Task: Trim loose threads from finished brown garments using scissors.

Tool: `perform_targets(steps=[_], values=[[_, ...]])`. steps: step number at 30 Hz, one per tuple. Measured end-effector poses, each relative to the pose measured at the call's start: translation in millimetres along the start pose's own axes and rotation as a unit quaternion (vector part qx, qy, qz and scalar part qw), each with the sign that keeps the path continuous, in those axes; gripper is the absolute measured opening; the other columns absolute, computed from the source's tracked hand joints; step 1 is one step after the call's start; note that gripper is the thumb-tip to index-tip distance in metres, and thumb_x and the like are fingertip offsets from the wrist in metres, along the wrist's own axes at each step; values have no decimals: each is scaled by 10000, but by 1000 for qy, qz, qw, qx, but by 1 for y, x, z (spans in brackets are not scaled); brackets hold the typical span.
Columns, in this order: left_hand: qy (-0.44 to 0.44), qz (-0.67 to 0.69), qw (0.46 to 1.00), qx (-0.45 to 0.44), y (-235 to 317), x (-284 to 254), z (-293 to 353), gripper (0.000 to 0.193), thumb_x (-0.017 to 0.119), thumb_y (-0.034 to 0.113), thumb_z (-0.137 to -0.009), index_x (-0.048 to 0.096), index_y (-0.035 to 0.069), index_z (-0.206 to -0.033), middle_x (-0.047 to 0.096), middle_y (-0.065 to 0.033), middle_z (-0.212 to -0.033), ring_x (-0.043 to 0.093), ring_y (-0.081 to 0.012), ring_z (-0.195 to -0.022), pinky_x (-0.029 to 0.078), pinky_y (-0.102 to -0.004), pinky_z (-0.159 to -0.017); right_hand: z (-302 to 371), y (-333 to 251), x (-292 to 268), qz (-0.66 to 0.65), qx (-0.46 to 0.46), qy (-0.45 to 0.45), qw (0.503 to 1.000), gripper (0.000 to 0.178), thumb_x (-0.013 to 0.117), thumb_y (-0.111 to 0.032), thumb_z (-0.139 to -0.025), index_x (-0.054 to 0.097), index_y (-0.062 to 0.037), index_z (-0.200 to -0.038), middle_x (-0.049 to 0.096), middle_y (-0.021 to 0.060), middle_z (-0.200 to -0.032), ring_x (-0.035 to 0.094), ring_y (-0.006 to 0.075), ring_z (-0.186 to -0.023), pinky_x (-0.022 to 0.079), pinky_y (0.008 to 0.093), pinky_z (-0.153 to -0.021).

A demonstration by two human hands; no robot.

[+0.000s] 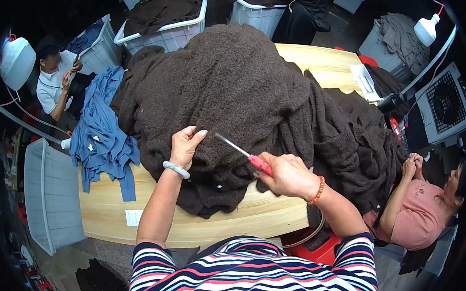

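A big heap of dark brown knitted garments covers most of the wooden table. My left hand, with a pale bangle on the wrist, presses flat on the brown knit near the front of the heap, fingers spread. My right hand, wearing an orange bead bracelet, grips a red-handled tool whose thin metal blade points up and left toward my left hand, just above the fabric.
Blue garments hang over the table's left edge. A grey bin stands at the left, white crates with dark clothes at the back. One person sits at the far left, another at the right by the table, a third stands behind. Lamps sit at both upper corners.
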State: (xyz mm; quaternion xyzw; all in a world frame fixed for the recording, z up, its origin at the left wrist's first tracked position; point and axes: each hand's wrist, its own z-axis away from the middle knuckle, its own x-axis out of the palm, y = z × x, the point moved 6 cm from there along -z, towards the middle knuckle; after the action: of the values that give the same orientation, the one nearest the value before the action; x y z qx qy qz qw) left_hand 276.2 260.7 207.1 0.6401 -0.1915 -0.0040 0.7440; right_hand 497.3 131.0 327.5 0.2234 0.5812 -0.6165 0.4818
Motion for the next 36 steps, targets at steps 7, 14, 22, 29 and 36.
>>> perform_targets(steps=[7, 14, 22, 29, 36], values=[[74, 71, 994, 29, -5, 5, 8, 229, 711, 44, -879, 676, -24, -1095, 705, -56, -1030, 652, -128, -908, 524, -275, -847, 5, -9, 3, 9, -25, 5, 1000, 264, 625, -297, -897, 587, -80, -1044, 645, 199, -692, 649, 417, -701, 508, 509, -658], [77, 97, 992, 24, -10, 3, 23, 204, 697, 61, -896, 672, -38, -1072, 702, -53, -988, 639, -106, -859, 524, -259, -800, 11, -22, 17, -14, -60, -63, 996, 291, 636, -290, -892, 583, -75, -1082, 649, 205, -714, 650, 419, -712, 511, 504, -656], [364, -75, 922, 112, 6, -92, 59, 250, 699, 144, -907, 628, 36, -1122, 666, -16, -939, 598, -63, -762, 468, -197, -596, 13, 13, 5, -57, -10, 28, 998, 288, 648, -228, -887, 582, -84, -1126, 659, 203, -760, 656, 413, -761, 517, 480, -701], [352, -82, 932, 8, -7, -134, 47, 435, 792, 159, -818, 568, 64, -1178, 605, 24, -899, 564, -81, -712, 464, -214, -586, 4, 8, 5, -70, 2, 17, 997, 260, 659, -214, -889, 599, -69, -1097, 669, 200, -816, 656, 415, -809, 522, 461, -727], [410, -415, 783, 218, 22, -99, 68, 543, 765, 148, -815, 523, 39, -1289, 549, -89, -1060, 522, -177, -889, 477, -281, -708, 6, 19, 9, -67, 24, 9, 997, 240, 672, -195, -887, 614, -50, -1068, 676, 199, -876, 662, 407, -863, 526, 434, -747]])
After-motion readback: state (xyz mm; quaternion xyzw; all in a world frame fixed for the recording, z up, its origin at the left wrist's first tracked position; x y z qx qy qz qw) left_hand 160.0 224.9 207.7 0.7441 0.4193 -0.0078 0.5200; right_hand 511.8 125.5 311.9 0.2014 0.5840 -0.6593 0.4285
